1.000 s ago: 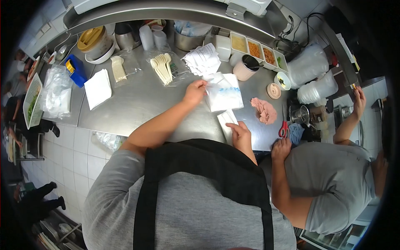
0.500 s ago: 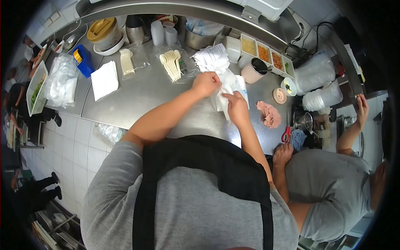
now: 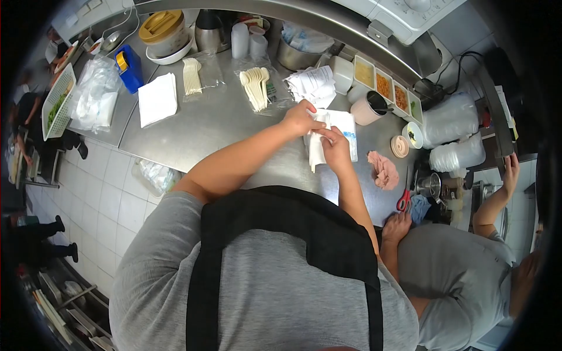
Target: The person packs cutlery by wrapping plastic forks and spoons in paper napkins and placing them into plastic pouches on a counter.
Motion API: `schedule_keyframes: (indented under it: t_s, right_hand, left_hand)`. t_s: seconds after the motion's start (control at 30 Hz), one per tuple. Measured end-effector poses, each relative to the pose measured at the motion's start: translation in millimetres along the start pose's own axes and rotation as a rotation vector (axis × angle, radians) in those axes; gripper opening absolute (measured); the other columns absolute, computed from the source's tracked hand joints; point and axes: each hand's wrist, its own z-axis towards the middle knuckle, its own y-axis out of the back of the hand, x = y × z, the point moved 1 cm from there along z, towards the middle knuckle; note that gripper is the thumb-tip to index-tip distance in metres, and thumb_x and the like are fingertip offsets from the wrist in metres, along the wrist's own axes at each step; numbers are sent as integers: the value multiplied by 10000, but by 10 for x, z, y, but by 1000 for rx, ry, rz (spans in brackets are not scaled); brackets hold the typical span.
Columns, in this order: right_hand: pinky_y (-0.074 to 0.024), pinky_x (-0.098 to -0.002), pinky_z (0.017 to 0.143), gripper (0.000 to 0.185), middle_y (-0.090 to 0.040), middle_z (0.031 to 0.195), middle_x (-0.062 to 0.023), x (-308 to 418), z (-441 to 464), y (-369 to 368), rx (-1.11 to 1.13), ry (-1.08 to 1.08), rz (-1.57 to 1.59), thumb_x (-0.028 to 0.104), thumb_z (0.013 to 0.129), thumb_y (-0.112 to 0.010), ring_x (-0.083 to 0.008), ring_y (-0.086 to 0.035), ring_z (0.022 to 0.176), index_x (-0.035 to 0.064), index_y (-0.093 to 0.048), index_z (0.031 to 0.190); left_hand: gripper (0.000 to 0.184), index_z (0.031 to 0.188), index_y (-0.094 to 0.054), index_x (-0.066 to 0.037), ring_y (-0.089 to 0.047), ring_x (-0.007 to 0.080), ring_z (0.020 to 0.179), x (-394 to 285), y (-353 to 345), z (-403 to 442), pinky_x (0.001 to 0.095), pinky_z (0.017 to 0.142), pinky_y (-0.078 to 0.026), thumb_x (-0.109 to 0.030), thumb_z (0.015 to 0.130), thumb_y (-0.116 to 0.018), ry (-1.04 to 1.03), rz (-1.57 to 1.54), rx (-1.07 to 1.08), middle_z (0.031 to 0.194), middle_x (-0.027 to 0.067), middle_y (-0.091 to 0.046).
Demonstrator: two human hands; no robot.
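Observation:
Both hands work on a white plastic bag (image 3: 316,154), thin and bunched into a narrow strip, over the steel counter. My left hand (image 3: 300,119) pinches its upper part with fingers closed. My right hand (image 3: 336,147) grips it from the right, fingers bent around it; the fingertips partly hide the bag. Under and behind the hands lies a flat white stack (image 3: 346,121) with blue print, probably more bags. Just beyond sit crumpled printed papers (image 3: 311,83).
Wooden spoons (image 3: 255,86), white napkins (image 3: 158,100) and a blue tape dispenser (image 3: 128,70) lie leftward. Rightward are a food tray (image 3: 383,86), a pink cup (image 3: 367,109), a pink cloth (image 3: 383,169) and red scissors (image 3: 404,200). A co-worker (image 3: 462,275) stands close at right.
My hands have come closer together, and the white bag is now gathered into a narrower strip. More of the white stack shows behind them. The whole view has shifted slightly.

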Motion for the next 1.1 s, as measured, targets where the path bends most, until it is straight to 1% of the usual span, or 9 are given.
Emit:
schedule_keyframes:
  t_s: [0.1,0.23,0.33,0.4,0.5,0.6,0.7,0.83,1.1]
  right_hand:
    - [-437,-363,937,319,-538,1186,-324,-225,23,-151,-109,16,60,-12,805,-545,-426,-539,1123,125,-699,1049]
    - [-451,-451,908,361,-569,1094,-320,-594,15,47,-242,-4,-286,-36,772,-506,-459,-569,995,99,-685,1054]
    - [-480,-423,766,333,-581,970,-227,-785,60,154,-597,120,-467,-55,776,-513,-376,-595,847,89,-692,1018]
    - [-478,-396,731,340,-564,928,-207,-269,25,291,-563,114,-260,-67,779,-505,-357,-582,797,91,-690,1016]
    - [-470,-357,694,345,-543,905,-188,76,21,103,-448,201,-91,-83,781,-497,-330,-566,752,91,-689,1009]
    - [-463,-342,674,343,-525,895,-182,188,31,-177,-295,182,-11,-89,781,-502,-318,-552,727,93,-689,1004]
    - [-458,-317,662,360,-532,911,-194,-164,59,-432,-233,185,-82,-83,802,-497,-279,-549,694,119,-694,1027]
    - [-465,-426,722,387,-527,910,-205,-262,28,-500,-255,176,-135,-93,731,-507,-376,-557,795,104,-693,1008]
    - [-449,-378,683,378,-496,846,-178,-237,61,-401,-280,133,-58,-112,753,-461,-328,-532,720,76,-690,988]
  left_hand:
    - [513,1139,-475,-40,-587,179,780,197,52,8,307,670,-505,41,700,-729,120,-421,-31,936,102,-553]
    - [500,1136,-479,-37,-592,175,779,447,379,-112,301,664,-499,43,704,-718,71,-440,-114,913,92,-562]
    - [419,1084,-518,-35,-601,175,781,651,601,-230,296,645,-489,27,718,-712,104,-152,-155,887,84,-584]
    - [329,1039,-550,-33,-609,175,780,787,620,-247,292,630,-483,-9,749,-702,28,190,-150,872,82,-603]
    - [210,962,-582,-12,-607,163,746,605,543,-278,283,598,-473,-95,802,-690,-108,193,-208,854,78,-626]
    - [205,947,-601,3,-602,147,695,361,532,-278,285,584,-473,-157,841,-672,181,-210,-191,841,78,-640]
    - [176,908,-628,-6,-592,123,656,566,615,-173,272,567,-466,-166,850,-673,142,-436,-192,801,66,-648]
    - [135,862,-659,-35,-587,99,649,187,940,-317,242,586,-460,-169,855,-672,-25,-378,-162,762,44,-657]
    - [120,849,-682,-40,-614,76,740,-1492,2042,-1117,224,692,-491,-128,795,-744,-494,58,-514,810,-1,-674]
